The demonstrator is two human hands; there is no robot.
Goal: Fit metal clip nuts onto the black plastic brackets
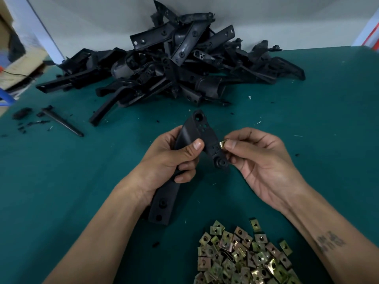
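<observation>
At the centre of the frame the left hand (pixel 174 158) gripped a long black plastic bracket with round holes (pixel 196 130), fingers curled round its middle and the thumb pressed across its face. The bracket's long axis ran from lower left, near the left wrist, up to a holed end at upper centre, with a shorter arm branching down and to the right.

The right hand (pixel 260 158) pinched a small brass-coloured metal clip nut (pixel 222 144) between thumb and forefinger. The nut lay at the right edge of that short arm, touching it or just beside it; whether it had begun to slide on could not be told. The right hand was plainly the nearer to the seat, so the coming move looked like a push leftward across the arm's width, the left hand bracing against it.

A heap of loose brass-coloured clip nuts (pixel 244 257) lay on the green tabletop (pixel 307 119) at lower right, below the right forearm. A tangled pile of black plastic brackets (pixel 174 64) filled the upper centre.
</observation>
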